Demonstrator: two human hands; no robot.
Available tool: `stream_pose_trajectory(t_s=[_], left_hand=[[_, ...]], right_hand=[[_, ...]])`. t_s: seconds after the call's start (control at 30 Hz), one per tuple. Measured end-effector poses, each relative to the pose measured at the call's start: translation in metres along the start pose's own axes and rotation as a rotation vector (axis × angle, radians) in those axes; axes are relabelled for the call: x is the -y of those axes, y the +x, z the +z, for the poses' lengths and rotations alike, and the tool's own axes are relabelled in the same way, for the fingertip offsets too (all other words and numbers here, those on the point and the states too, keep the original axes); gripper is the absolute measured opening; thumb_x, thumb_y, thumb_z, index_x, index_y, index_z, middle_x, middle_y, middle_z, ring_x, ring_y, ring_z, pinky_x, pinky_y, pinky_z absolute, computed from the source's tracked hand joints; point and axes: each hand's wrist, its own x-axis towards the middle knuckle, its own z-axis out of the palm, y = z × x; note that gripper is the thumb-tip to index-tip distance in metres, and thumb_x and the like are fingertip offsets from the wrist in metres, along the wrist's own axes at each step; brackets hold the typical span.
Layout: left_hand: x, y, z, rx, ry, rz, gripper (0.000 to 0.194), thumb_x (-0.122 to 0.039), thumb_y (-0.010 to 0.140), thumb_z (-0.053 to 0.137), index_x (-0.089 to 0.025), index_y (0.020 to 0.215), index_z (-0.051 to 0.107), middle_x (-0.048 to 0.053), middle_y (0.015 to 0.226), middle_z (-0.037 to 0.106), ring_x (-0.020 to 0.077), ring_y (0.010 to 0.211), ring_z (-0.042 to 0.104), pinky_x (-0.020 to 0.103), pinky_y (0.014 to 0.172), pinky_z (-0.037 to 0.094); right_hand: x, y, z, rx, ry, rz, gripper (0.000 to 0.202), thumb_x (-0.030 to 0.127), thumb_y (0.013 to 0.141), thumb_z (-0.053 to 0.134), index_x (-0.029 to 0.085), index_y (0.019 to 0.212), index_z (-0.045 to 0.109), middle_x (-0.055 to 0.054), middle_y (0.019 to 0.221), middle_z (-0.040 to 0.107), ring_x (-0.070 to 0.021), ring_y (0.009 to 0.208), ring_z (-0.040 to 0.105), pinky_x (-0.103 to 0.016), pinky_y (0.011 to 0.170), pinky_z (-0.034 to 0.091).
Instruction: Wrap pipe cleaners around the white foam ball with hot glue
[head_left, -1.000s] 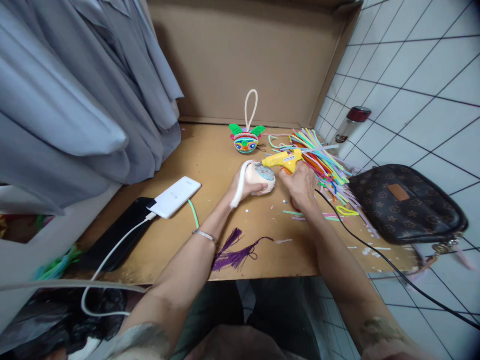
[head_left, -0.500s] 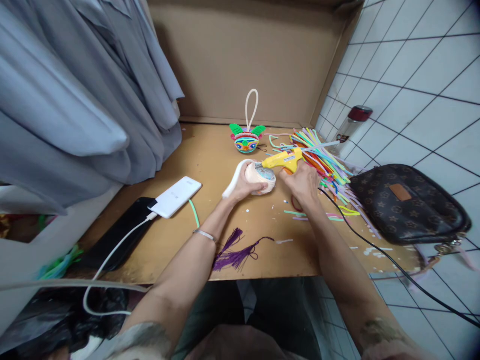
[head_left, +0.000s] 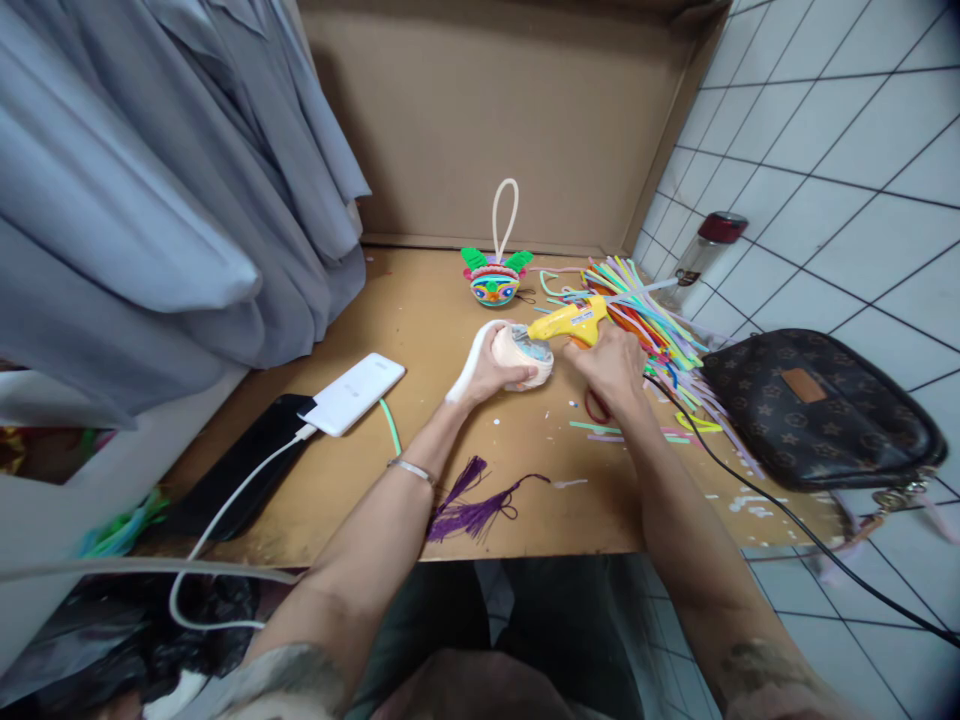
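The left hand (head_left: pixel 487 376) grips a round, cream-coloured piece (head_left: pixel 511 352) from its left side, thumb across the lower part, holding it just above or on the tabletop (head_left: pixel 330 500); which of the 2 cannot be told. The piece's bluish-grey face is turned up and to the right, and a white fuzzy strip (head_left: pixel 471 364) runs from near it along the back of the left hand to the wrist. The right hand (head_left: pixel 613 368) is closed around the handle of a yellow glue gun (head_left: pixel 571 320), whose nozzle points left at the upper part of the bluish-grey face; whether the tip touches is too small to tell. A pale glue stick (head_left: pixel 645 292) sticks out of the gun's rear, above a heap of coloured fuzzy stems (head_left: pixel 679 345). Behind the round piece sits a colourful animal-head ornament (head_left: pixel 495 290) with 2 green ears and a cream loop standing up. Purple tassels (head_left: pixel 471 512) lie between the forearms, near the front edge. On the left, a white power bank (head_left: pixel 358 393) with a white cable (head_left: pixel 240 482) plugged in overlaps a black flat item (head_left: pixel 240 460), just beside a green stem (head_left: pixel 391 427). On the right lie a brown patterned bag (head_left: pixel 832 420) and a clear bottle (head_left: pixel 699 262) with a red-and-black cap.
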Motion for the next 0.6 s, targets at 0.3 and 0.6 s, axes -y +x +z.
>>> stream_pose_trajectory(t_s=[0.3,0.6], left_hand=[[0.0028,0.0019,-0.0025,0.002,0.010,0.004,0.084,-0.038,0.050,0.091,-0.017,0.123,0.056,0.010,0.128,0.069,0.0281,0.117,0.067,0.041,0.106,0.055],[0.0031,0.0013,-0.0019,-0.001,0.030,0.009,0.083,-0.037,0.050,0.090,-0.017,0.124,0.057,0.010,0.129,0.069,0.0277,0.118,0.066,0.041,0.106,0.054]], right_hand=[[-0.0010,0.0010,-0.0030,0.024,-0.017,-0.016,0.049,0.050,0.083,0.057,0.015,0.114,0.073,-0.017,0.106,0.078,-0.0361,0.101,0.072,-0.038,0.078,0.051],[-0.0005,0.0009,-0.0003,0.024,0.009,0.009,0.048,0.045,0.085,0.056,0.013,0.116,0.071,-0.018,0.106,0.078,-0.0354,0.100,0.073,-0.038,0.078,0.051]])
